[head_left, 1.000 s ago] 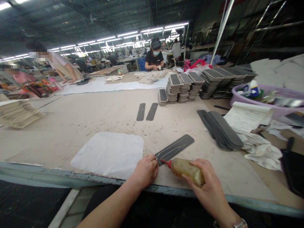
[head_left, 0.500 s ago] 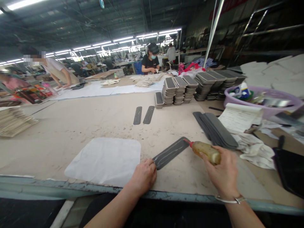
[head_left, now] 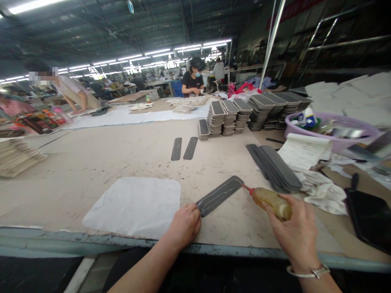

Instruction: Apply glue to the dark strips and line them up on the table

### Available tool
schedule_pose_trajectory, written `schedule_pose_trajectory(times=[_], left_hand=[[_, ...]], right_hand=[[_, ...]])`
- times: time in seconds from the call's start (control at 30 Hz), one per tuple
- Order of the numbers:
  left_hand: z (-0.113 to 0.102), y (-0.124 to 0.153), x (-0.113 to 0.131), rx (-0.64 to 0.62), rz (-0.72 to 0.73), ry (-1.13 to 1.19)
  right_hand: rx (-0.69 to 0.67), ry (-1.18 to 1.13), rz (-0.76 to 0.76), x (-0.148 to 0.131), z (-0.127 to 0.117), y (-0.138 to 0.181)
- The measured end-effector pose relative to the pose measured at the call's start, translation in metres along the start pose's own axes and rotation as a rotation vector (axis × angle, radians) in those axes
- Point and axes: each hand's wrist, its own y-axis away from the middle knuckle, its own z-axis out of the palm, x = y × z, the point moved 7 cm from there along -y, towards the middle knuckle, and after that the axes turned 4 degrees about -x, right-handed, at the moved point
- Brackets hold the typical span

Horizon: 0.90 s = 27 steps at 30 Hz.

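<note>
A dark grey rounded strip (head_left: 220, 196) lies slanted on the table, with shiny glue lines along its face. Its near left end is gripped by my left hand (head_left: 187, 223), fingers curled over the edge. My right hand (head_left: 295, 228) is wrapped round a yellowish glue bottle (head_left: 271, 202), tilted so its red nozzle points left, with the tip by the strip's far right end. Left of my left hand lies a white sheet (head_left: 134, 206). Farther back are two smaller grey strips (head_left: 176, 149) with similar glue lines.
Overlapping grey strips (head_left: 276, 169) lie to the right, beside a paper pad (head_left: 302, 152) and a crumpled white cloth (head_left: 325, 193). Behind stand stacked grey pieces (head_left: 215, 118) and a purple basin (head_left: 288, 128). A black pan-like object (head_left: 371, 219) sits far right. Co-workers (head_left: 193, 81) are beyond.
My right hand has drawn the glue bottle a little right and toward me, so its nozzle sits at the strip's end edge. My left hand stays in place.
</note>
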Motion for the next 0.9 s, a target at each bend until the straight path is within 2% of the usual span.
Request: schedule_pose_trajectory(times=[0.13, 0.33, 0.5, 0.57, 0.67, 0.8, 0.87, 0.9], left_hand=[[0.000, 0.001, 0.001, 0.002, 0.007, 0.000], [-0.001, 0.001, 0.001, -0.014, -0.004, -0.012], [-0.001, 0.000, 0.002, -0.021, -0.003, -0.019], [-0.001, 0.000, 0.002, -0.020, -0.001, -0.020], [-0.003, 0.000, 0.002, -0.032, 0.003, -0.021], [-0.003, -0.002, 0.002, -0.042, 0.005, -0.026], [-0.004, -0.001, 0.002, -0.023, 0.007, -0.014], [-0.004, 0.000, 0.002, -0.009, 0.005, 0.007]], right_hand=[[-0.029, -0.047, -0.019, -0.005, 0.001, 0.004], [-0.166, -0.207, -0.001, -0.015, 0.013, 0.009], [0.006, -0.100, 0.020, -0.006, 0.008, 0.000], [0.018, -0.061, 0.018, -0.002, 0.011, -0.003], [-0.075, -0.133, 0.048, -0.001, 0.021, -0.001], [-0.294, -0.376, 0.139, -0.011, 0.036, 0.010], [-0.323, -0.466, 0.247, -0.008, 0.038, 0.015], [-0.296, -0.498, 0.301, -0.003, 0.036, 0.016]])
